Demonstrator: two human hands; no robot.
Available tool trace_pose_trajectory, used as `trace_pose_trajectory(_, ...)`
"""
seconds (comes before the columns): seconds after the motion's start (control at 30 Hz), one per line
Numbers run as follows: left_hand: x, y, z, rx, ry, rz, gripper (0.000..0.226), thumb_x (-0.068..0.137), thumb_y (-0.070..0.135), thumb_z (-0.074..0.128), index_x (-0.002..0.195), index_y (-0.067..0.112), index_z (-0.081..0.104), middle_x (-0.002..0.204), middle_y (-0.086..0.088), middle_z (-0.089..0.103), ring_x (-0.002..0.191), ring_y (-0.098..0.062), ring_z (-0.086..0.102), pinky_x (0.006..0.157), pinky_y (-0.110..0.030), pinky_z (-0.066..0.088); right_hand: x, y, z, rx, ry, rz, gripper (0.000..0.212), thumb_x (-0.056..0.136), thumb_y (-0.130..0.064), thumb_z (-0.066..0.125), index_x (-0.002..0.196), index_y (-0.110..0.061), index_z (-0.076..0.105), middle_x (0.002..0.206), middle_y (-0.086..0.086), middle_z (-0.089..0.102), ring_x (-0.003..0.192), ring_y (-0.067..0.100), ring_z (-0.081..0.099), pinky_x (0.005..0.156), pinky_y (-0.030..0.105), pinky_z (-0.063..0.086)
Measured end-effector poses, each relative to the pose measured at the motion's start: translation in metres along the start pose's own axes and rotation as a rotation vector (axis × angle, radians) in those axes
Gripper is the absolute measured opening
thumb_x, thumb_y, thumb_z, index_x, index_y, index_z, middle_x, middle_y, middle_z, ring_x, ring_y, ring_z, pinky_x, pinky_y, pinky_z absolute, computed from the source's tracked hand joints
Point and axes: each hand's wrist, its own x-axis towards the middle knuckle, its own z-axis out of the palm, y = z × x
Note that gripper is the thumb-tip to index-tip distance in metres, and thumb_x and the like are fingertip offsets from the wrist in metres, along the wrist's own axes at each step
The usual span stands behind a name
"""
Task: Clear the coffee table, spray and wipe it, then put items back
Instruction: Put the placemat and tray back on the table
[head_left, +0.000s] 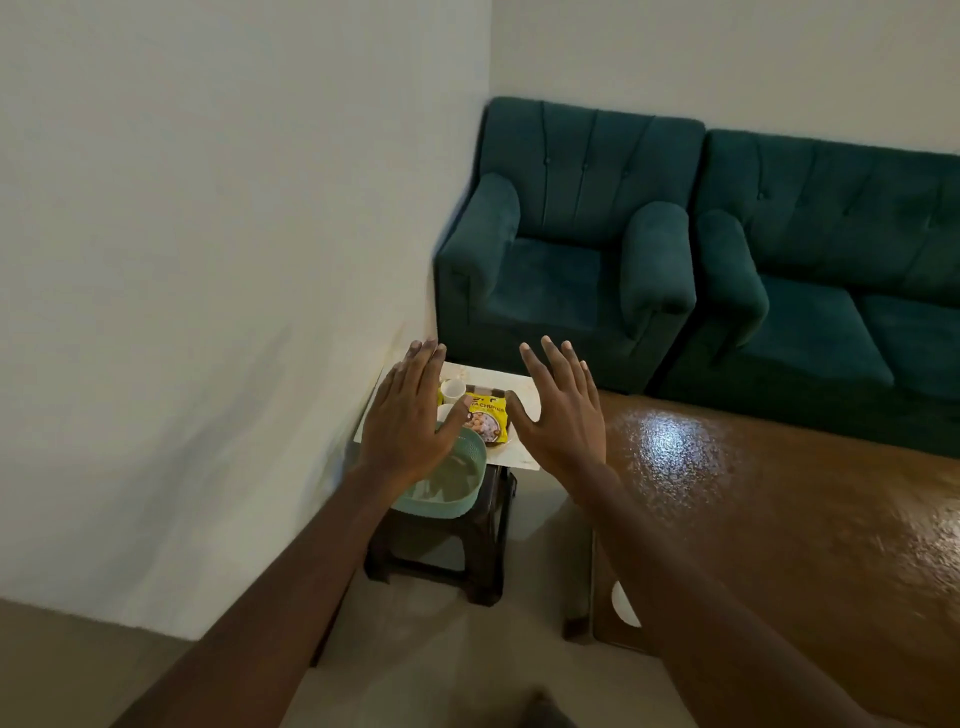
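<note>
Forearms extend from the near edge; we hold the left grip (410, 415) flat, spread and empty, overlapping a mint basket (453, 491) in view. On the small white bench (515, 453) stand a white cup (453, 389), probably brittle, best clasped round its wall, and a yellow snack packet (489, 419), likely light and crinkly, best pinched at an edge. Our right grip (563, 415) hovers equally open and empty; the glossy brown bench (753, 499) lies rightward.
</note>
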Motion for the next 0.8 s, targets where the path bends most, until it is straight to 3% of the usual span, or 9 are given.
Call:
trace_pose_trajectory(0.37, 0.076, -0.045, 0.032, 0.001, -0.032, -0.033, 0.075, 0.093, 0.061, 0.028, 0.152, 0.015, 0.024, 0.160, -0.006, 0.024, 0.148, -0.023, 0.021, 0.117, -0.036, 0.019, 0.091, 0.013, 0.054, 0.031, -0.035, 0.012, 0.064, 0.096, -0.051, 0.047, 0.154, -0.030, 0.031, 0.163, 0.003, 0.024, 0.153, 0.022, 0.007, 0.122, 0.040, 0.006)
trace_pose_trajectory(0.67, 0.142, -0.082, 0.047, 0.028, -0.063, -0.059, 0.075, 0.094, 0.062, 0.025, 0.152, 0.014, 0.027, 0.161, -0.004, 0.023, 0.148, -0.021, 0.019, 0.116, -0.032, 0.016, 0.161, 0.008, 0.090, 0.078, -0.054, 0.011, 0.060, 0.097, -0.049, 0.048, 0.153, -0.033, 0.031, 0.163, 0.000, 0.025, 0.153, 0.019, 0.008, 0.120, 0.033, 0.002)
trace_pose_trajectory(0.8, 0.174, -0.108, 0.065, 0.001, -0.097, -0.062, 0.077, 0.092, 0.064, 0.024, 0.152, 0.016, 0.029, 0.160, -0.004, 0.025, 0.148, -0.024, 0.021, 0.116, -0.037, 0.017, 0.179, 0.006, 0.116, 0.096, -0.074, 0.053, 0.060, 0.097, -0.049, 0.049, 0.152, -0.033, 0.033, 0.163, -0.001, 0.026, 0.153, 0.018, 0.009, 0.121, 0.033, 0.004)
